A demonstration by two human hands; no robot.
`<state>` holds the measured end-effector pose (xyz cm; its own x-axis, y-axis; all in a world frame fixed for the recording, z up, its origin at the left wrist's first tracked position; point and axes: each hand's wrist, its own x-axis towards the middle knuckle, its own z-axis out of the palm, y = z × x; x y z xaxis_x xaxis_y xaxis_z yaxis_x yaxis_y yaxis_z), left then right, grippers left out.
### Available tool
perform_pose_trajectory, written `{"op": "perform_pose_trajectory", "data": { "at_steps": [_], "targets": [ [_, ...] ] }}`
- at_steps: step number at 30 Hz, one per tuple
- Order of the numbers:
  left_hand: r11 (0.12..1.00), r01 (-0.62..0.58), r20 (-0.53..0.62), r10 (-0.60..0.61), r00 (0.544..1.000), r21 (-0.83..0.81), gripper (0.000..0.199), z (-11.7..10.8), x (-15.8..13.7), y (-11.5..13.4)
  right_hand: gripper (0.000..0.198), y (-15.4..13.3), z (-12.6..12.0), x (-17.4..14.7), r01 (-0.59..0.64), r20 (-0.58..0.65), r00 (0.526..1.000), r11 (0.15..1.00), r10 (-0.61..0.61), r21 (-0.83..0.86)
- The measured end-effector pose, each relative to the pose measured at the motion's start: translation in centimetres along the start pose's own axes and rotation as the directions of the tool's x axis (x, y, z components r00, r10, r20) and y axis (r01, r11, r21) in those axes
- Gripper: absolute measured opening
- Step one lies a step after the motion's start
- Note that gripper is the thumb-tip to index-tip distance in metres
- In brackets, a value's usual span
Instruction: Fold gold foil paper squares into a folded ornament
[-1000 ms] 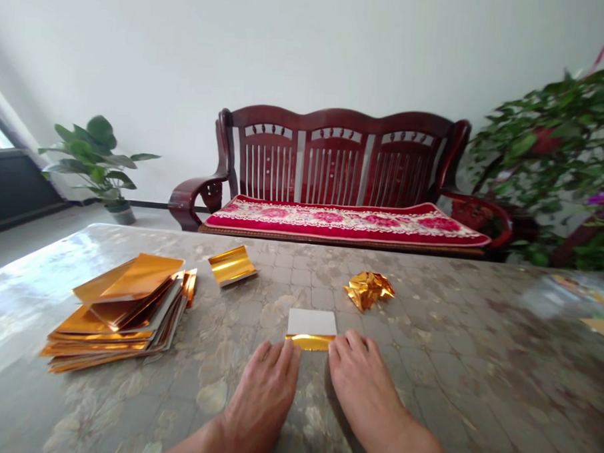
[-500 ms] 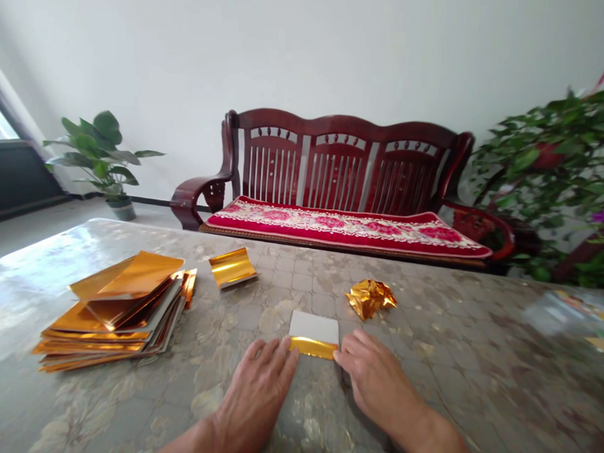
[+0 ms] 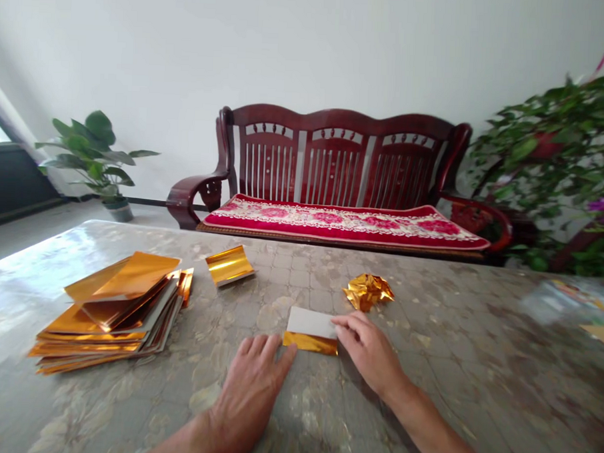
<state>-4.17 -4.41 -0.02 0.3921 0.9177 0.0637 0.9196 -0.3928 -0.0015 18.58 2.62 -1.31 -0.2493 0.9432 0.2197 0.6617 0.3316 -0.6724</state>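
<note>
A small sheet of foil paper (image 3: 312,322) lies before me, pale grey side up, with a gold strip folded over along its near edge. My left hand (image 3: 255,378) rests flat on the table at the sheet's left, its thumb tip touching the strip's near-left corner and its fingers apart. At the right edge, my right hand (image 3: 367,349) has its thumb and forefinger closed on the sheet near the fold. Just beyond that hand sits a crumpled gold foil piece (image 3: 368,291). A curled gold sheet (image 3: 230,266) lies farther left.
A loose stack of gold foil papers (image 3: 102,318) stands at the left of the patterned table (image 3: 233,424). Clear plastic packaging (image 3: 563,301) lies at the right. Behind the table are a wooden bench (image 3: 334,168) with a red cover and potted plants (image 3: 97,157).
My right hand has moved from the strip's right end up along the sheet's right edge. My left fingers have drawn back from the strip, leaving the thumb at its corner.
</note>
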Motion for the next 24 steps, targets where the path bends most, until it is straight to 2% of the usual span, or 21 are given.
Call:
{"op": "perform_pose_trajectory", "data": {
  "at_steps": [5,9,12,14,16,20,24],
  "targets": [
    [0.997,0.003,-0.002,-0.003,1.0,-0.076,0.04,0.3,0.1,-0.1,0.015,-1.4,0.4,-0.4,0.055,0.066,0.997,0.974,-0.041,-0.221],
    [0.967,-0.015,-0.054,0.001,0.999,-0.255,0.033,0.8,0.3,-1.1,0.009,-1.6,0.6,-0.4,0.06,0.07,0.997,0.973,-0.046,-0.221],
    [0.888,0.041,-0.117,-0.106,0.987,-0.458,0.028,1.2,0.9,-2.1,0.01,-1.1,0.5,-0.3,0.06,0.089,0.995,0.981,-0.044,-0.183],
    [0.838,0.093,-0.118,-0.184,0.976,-0.538,0.036,1.3,1.4,-2.6,0.009,-0.7,0.3,-0.2,0.054,0.1,0.994,0.983,-0.037,-0.175],
    [0.815,0.079,-0.116,-0.176,0.977,-0.574,0.039,1.4,2.0,-3.0,0.009,-0.3,0.2,-0.1,0.059,0.105,0.994,0.984,-0.042,-0.166],
    [0.803,-0.003,-0.12,-0.085,0.989,-0.596,0.017,1.5,2.9,-3.2,0.011,0.1,0.0,0.1,0.084,0.104,0.992,0.985,-0.068,-0.152],
    [0.814,0.008,-0.12,-0.095,0.988,-0.581,0.007,1.6,3.2,-3.0,0.017,-0.8,0.1,-0.2,0.226,0.12,0.971,0.954,-0.205,-0.195]
  ]
}}
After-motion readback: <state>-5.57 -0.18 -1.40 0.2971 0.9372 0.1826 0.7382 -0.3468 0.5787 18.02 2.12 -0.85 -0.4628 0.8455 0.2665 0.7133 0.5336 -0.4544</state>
